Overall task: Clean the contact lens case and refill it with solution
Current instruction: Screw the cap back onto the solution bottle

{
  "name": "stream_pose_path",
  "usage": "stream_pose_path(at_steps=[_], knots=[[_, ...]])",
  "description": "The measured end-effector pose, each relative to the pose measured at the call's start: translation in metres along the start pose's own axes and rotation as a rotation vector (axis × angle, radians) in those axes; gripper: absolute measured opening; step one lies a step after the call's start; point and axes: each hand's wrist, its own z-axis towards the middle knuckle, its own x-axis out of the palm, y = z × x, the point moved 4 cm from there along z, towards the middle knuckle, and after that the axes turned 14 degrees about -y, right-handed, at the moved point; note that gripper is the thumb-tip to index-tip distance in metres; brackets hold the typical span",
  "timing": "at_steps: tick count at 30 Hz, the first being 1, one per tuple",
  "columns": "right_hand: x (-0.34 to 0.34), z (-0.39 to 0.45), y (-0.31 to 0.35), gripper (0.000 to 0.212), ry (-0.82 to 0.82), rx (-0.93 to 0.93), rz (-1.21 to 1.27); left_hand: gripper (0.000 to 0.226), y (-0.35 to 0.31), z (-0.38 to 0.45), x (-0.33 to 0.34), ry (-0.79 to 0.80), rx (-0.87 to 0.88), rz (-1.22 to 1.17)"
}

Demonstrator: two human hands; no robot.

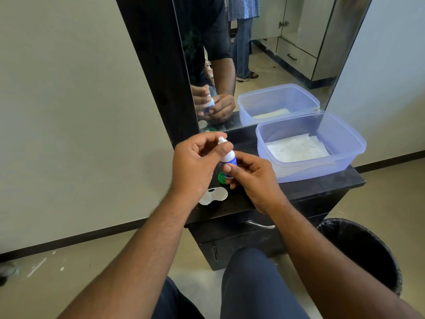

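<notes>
A small white solution bottle [228, 157] with a blue label is held upright above the black counter [322, 180]. My right hand [253, 178] grips its body from the right. My left hand [195, 162] curls around its white tip, thumb against the bottle's neck; whether a cap is between the fingers is hidden. Below the hands the white contact lens case [212, 196] lies open on the counter. A green cap [222, 177] lies just behind the case, partly hidden by my right hand's fingers.
A clear bluish plastic tub [345, 162] holding a white folded tissue [297, 149] stands on the counter's right side. A mirror [264, 61] rises behind. A black lined bin [361, 249] stands on the floor at right. My knee is under the counter edge.
</notes>
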Motion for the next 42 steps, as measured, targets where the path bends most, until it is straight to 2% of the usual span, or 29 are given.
stream_pose_path(at_steps=[5,11,14,19,21,27,33,38,42], knots=[[0.000,0.000,0.000,0.037,-0.014,-0.035,-0.064,0.021,-0.002,0.004,0.003,-0.079,0.216,0.247],[0.001,-0.003,-0.002,0.035,-0.044,-0.076,-0.091,0.019,-0.001,-0.005,0.006,-0.180,0.247,0.289],[0.000,-0.002,-0.001,0.033,-0.058,-0.071,-0.070,0.017,-0.002,-0.005,0.010,-0.163,0.231,0.286],[-0.003,-0.002,0.000,0.036,-0.043,-0.034,-0.007,0.024,-0.001,0.000,0.014,0.133,0.004,0.086],[-0.003,0.001,-0.001,0.037,-0.047,-0.018,-0.012,0.024,0.001,0.002,0.012,0.183,-0.074,0.016],[-0.002,0.001,-0.001,0.037,-0.036,-0.025,-0.042,0.030,0.002,0.000,0.013,-0.026,-0.079,-0.006],[-0.002,0.002,-0.003,0.036,-0.031,-0.007,0.000,0.054,0.008,0.003,0.012,0.105,-0.135,-0.094],[-0.002,0.002,-0.004,0.035,-0.039,-0.010,0.000,0.059,0.006,0.005,0.005,-0.083,-0.098,-0.136],[-0.002,0.001,-0.001,0.034,-0.031,-0.014,0.006,0.050,0.005,0.004,0.007,-0.046,-0.052,-0.067]])
